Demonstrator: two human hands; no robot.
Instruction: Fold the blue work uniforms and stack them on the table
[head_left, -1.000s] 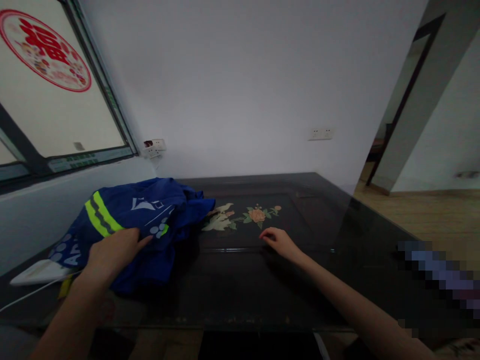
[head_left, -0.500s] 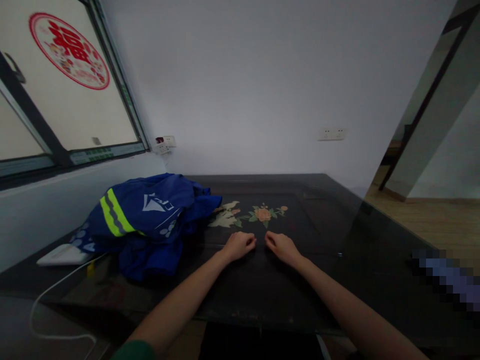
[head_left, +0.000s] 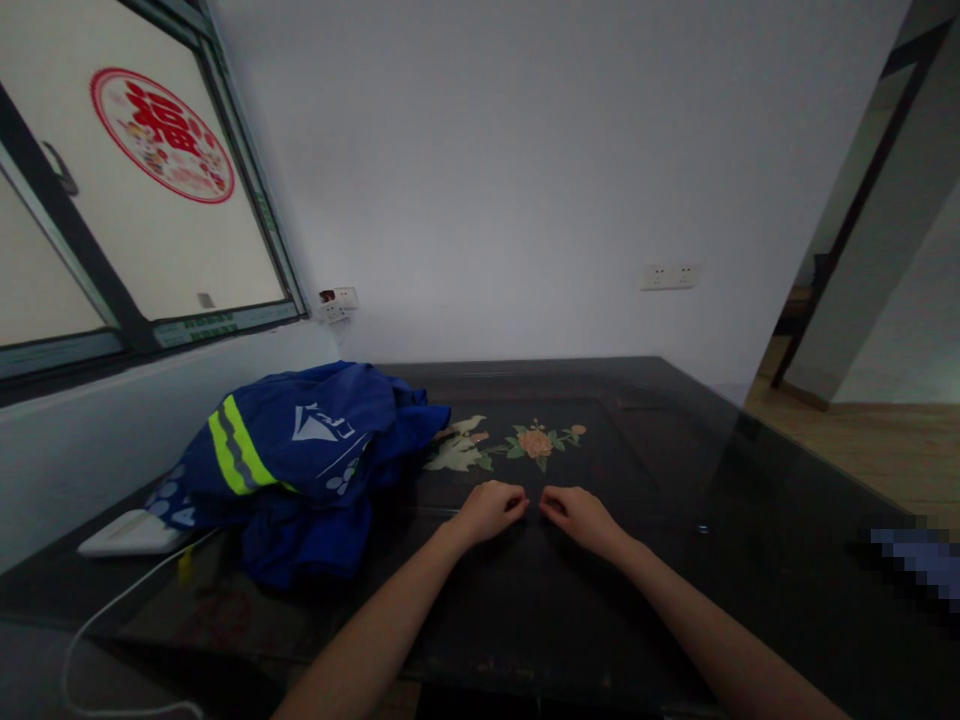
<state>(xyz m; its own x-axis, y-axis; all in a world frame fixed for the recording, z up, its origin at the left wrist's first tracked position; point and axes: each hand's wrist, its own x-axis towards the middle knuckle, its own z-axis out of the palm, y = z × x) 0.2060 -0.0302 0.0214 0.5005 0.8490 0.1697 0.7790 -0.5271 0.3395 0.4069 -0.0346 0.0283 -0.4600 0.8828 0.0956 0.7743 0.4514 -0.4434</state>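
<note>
Your left hand [head_left: 491,508] has come off the blue cloth [head_left: 307,460] since the earliest frame and now sits beside your right hand [head_left: 577,515] over the near middle of the bench [head_left: 525,610]. Your right hand has barely shifted, and against the frame half a second ago both hands look much the same, with only the view tipped a little. What this means, as far as can be judged, is that the handling of the cloth is at a pause: nothing holds it, and it lies as it was let go.

Each grip is curled into a loose fist, knuckles outward, the two near each other with a narrow gap between. You show nothing in either one, though the insides of your fingers are mostly hidden.

You have the cloth heaped on the left part of the bench, its yellow stripe [head_left: 240,447] facing up, well apart from your right hand. It partly covers a white box [head_left: 131,536], near which a white cord [head_left: 137,584] runs down past the bench edge. Ahead of your hands lies a flower picture [head_left: 535,443]
</note>
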